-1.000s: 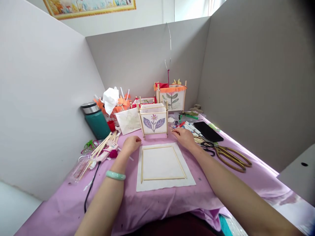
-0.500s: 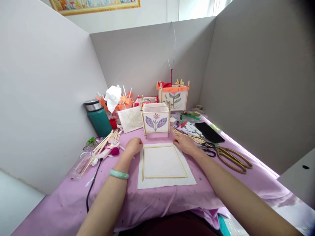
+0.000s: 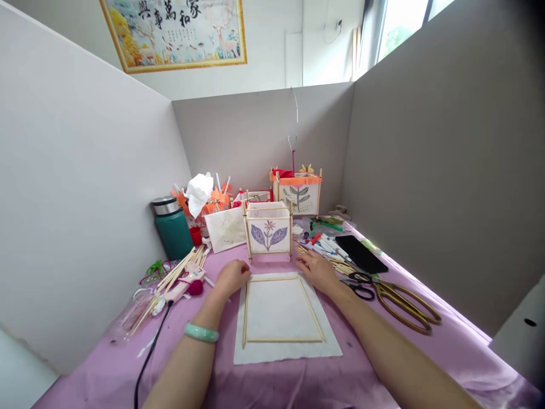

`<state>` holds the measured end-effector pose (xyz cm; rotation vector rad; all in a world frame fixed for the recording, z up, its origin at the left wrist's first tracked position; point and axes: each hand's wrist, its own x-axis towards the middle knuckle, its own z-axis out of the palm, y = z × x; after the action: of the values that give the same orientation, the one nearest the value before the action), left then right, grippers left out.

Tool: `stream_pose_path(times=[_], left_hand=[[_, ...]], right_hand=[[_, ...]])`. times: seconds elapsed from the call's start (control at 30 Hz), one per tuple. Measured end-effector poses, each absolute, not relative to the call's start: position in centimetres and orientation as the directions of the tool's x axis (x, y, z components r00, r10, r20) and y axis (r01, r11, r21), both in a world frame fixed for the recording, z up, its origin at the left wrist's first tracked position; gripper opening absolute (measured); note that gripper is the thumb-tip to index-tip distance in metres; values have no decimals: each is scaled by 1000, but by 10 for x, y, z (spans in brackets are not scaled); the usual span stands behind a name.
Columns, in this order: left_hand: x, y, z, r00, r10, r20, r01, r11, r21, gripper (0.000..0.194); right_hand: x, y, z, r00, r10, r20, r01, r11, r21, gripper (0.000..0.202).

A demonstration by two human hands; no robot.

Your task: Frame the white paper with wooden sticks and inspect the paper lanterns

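A white paper sheet (image 3: pixel 283 309) lies flat on the table, with a four-sided frame of thin wooden sticks (image 3: pixel 285 340) on top. My left hand (image 3: pixel 233 276) rests at the sheet's far left corner, its fingers curled together; whatever is under them is hidden. At the far right corner my right hand (image 3: pixel 317 271) lies palm down, fingers loosely extended beside the paper. Just beyond the sheet stands a small box lantern (image 3: pixel 269 234) with a stick frame and a purple flower drawing. Neither hand touches it visibly.
Left are a teal bottle (image 3: pixel 172 230), loose sticks (image 3: pixel 181 270) and a corded pink glue gun (image 3: pixel 185 286). Scissors (image 3: pixel 402 301), a phone (image 3: pixel 361 254) and markers (image 3: pixel 327 247) lie right. An orange-fringed lantern (image 3: pixel 300 196) stands behind. Grey partitions (image 3: pixel 264 136) enclose the table.
The camera has tilted up, so everything sits lower in view and more of the wall picture shows. The hands stay near the sheet's far corners; the stick frame keeps its place.
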<state>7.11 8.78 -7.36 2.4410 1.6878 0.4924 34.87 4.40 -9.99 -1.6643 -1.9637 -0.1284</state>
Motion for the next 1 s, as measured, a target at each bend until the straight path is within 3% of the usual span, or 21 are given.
stream_pose_path(times=[0.13, 0.6, 1.0], left_hand=[[70, 88, -75, 327, 926, 186, 884, -370, 285, 21], [71, 91, -77, 274, 938, 212, 898, -329, 294, 23], [73, 90, -76, 256, 941, 221, 911, -311, 272, 27]], right_hand=[[347, 43, -100, -125, 911, 393, 947, 227, -225, 22], [346, 44, -99, -134, 915, 380, 961, 214, -175, 30], [344, 43, -101, -139, 867, 479, 955, 245, -167, 30]])
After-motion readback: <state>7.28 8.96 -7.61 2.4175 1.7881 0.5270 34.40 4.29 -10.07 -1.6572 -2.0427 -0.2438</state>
